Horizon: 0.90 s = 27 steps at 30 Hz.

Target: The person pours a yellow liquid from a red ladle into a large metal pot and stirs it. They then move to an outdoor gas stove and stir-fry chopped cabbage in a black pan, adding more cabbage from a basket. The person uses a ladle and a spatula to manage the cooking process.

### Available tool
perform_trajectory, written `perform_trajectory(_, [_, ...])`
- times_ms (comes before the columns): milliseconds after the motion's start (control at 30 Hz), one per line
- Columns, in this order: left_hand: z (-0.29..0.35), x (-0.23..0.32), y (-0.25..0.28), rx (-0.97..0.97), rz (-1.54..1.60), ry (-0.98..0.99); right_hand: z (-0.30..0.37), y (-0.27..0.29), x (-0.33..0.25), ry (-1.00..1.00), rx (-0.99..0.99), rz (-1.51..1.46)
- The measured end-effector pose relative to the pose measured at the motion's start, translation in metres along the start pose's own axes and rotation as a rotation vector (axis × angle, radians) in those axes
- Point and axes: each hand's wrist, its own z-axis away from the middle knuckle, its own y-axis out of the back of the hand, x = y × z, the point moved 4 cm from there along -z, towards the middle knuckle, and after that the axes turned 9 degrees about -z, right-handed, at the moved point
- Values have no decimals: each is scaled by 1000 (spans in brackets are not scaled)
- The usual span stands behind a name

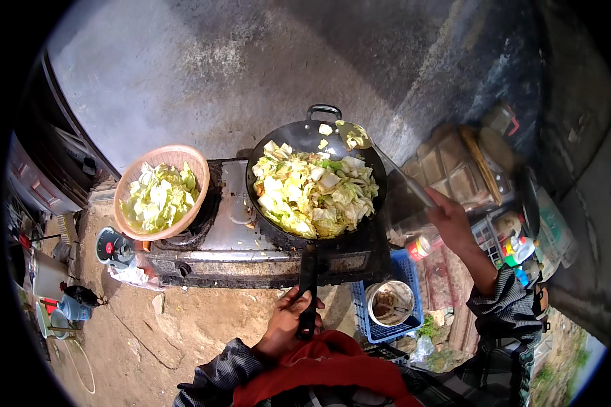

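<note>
A black wok point(293, 136) full of chopped cabbage point(319, 190) sits on the right side of the gas stove point(234, 186). My left hand point(288, 320) is closed around the wok's long black handle point(308, 275), which points toward me. In my right hand point(448, 218) is the handle of a metal spatula point(409, 180). Its blade is at the wok's far right wall, with a few cabbage pieces on it, above the main heap. To the left, a pinkish plastic basket point(198, 161) of more cabbage leaves rests over the other burner.
A grey wall point(251, 61) rises behind the stove. At the right are a blue crate point(361, 308) with a white bucket point(412, 302) in it, and several bottles point(519, 247). A rooster point(81, 295) stands on the dirt ground at the left, near a blue bucket point(75, 311).
</note>
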Motion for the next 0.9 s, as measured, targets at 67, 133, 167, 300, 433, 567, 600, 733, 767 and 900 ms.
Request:
perform_trajectory(67, [1, 0, 0, -7, 24, 13, -26, -11, 14, -128, -27, -108])
perform_trajectory(133, [3, 2, -1, -17, 11, 12, -42, -24, 18, -202, -40, -213])
perform_trajectory(167, [4, 2, -1, -32, 23, 0, -46, -31, 19, -215, -34, -263])
perform_trajectory(300, [2, -2, 5, -61, 23, -2, -58, -48, -20, -378, -111, -213])
perform_trajectory(433, [1, 1, 2, -57, 3, 14, -64, -65, -11, -195, -311, 112])
perform_trajectory(567, [-1, 1, 4, -105, -34, -14, -40, -55, -61, 94, -182, 290])
perform_trajectory(600, [-1, 2, 6, -88, -30, -8, -41, -52, -60, 103, -156, 285])
perform_trajectory(733, [1, 5, 2, -88, -13, 24, -50, -48, -62, 40, -35, 347])
perform_trajectory(767, [1, 5, 3, -86, -8, 28, -54, -52, -54, 9, -20, 333])
perform_trajectory(900, [0, 0, 3, -105, -6, -5, -58, -79, -23, 59, -118, 164])
